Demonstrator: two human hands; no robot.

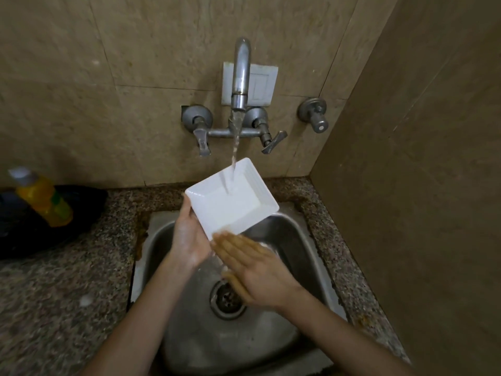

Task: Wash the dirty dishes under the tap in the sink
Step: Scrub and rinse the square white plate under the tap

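A white square plate (230,198) is held tilted above the steel sink (295,240), and the stream from the tap (240,74) lands on its inner face. My left hand (188,237) grips the plate's lower left edge. My right hand (252,270) is flat with its fingers stretched out and blurred, the fingertips at the plate's near corner. Something pale shows just behind the right hand in the sink; I cannot make out what it is. Water runs down toward the drain (227,299).
A yellow bottle of dish liquid (44,199) lies on a dark object (81,210) on the speckled stone counter (67,294) at the left. Two tap levers (203,142) (272,143) and a separate valve (314,115) stick out of the tiled wall. A side wall stands close on the right.
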